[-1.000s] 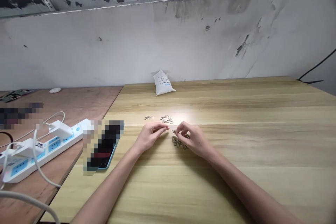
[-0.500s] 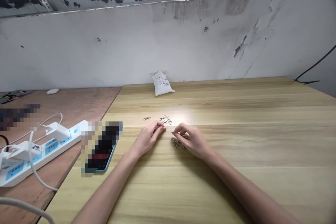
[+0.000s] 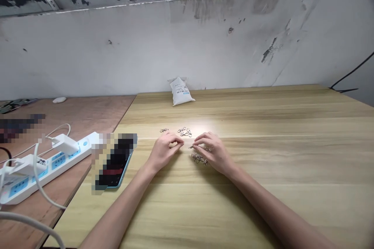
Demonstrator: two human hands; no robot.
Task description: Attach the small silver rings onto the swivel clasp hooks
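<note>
In the head view my right hand [image 3: 214,152] pinches a small metal swivel clasp [image 3: 191,147] between thumb and forefinger, its tip pointing left. Just under those fingers lies a tangled pile of metal clasps with rings [image 3: 199,158], partly covered by the hand. My left hand [image 3: 165,151] faces it a short gap away, thumb and forefinger brought together; whatever sits between them is too small to make out. Beyond the hands rest several loose clasps [image 3: 184,132] in a small group, and another clasp [image 3: 164,130] lies apart to their left.
A white plastic packet [image 3: 181,92] with a label stands near the wall. Left of my forearm lies a phone [image 3: 124,169], partly blurred out. A white power strip [image 3: 48,175] with plugs and cables occupies the brown table [image 3: 96,111] at left.
My left fingertips have closed together slightly and both hands stay nearly in place. The clasp in my right fingers shows a little more. The view has shifted slightly.
</note>
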